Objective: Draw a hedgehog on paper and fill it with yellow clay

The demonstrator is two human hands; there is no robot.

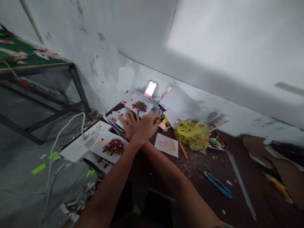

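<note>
The right hand [130, 126] lies spread, its grip released, on the cards [140, 105] up and left of the drawing [166, 145]. The left hand [149, 124] crosses over it, fingers curled; whether it grasps anything, I cannot tell. Crossed wrists could drag loose cards askew or crease them onto the drawing.

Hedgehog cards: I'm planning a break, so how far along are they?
The upper card and lower card look done, their hedgehogs thickly coloured. In hand: the right hand lies flat on papers; the left hand, wrist crossed over, is curled. The orange outline drawing lacks such colouring, so may be left. Overlaps hide the total.
</note>
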